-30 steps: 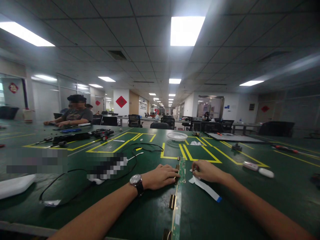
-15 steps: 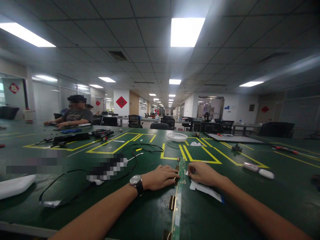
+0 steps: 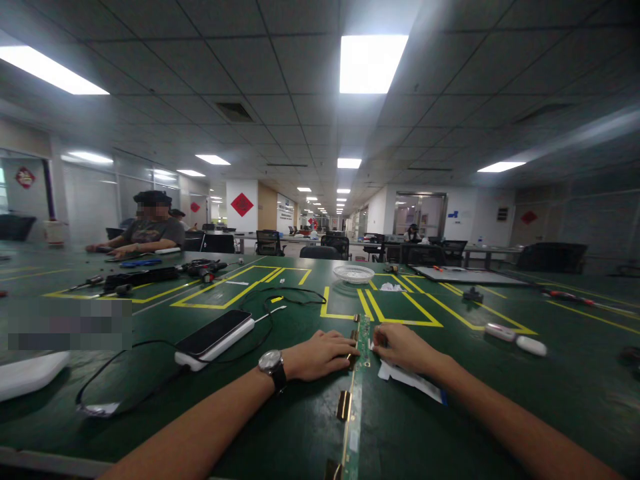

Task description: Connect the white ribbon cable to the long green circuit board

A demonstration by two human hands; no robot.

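A long, narrow green circuit board (image 3: 354, 427) lies on the table, running away from me, with copper-coloured flex tabs (image 3: 344, 405) along its left edge. My left hand (image 3: 320, 355) rests flat with its fingers stretched out, the fingertips on the board's left edge and over one of the tabs. Just right of the board, my right hand (image 3: 397, 343) is closed in a pinch. A small white piece (image 3: 371, 346) shows at its fingertips, close to the board's edge. Below this hand lies a crumpled white strip (image 3: 413, 382) with a blue end.
On the left, a phone (image 3: 217, 332) lies on a white power bank, with a black cable around it. A white basket (image 3: 354, 273) stands farther back. Tools (image 3: 203, 268) lie at the back left, where another person (image 3: 153, 230) sits. A white-and-pink object (image 3: 500, 333) lies right.
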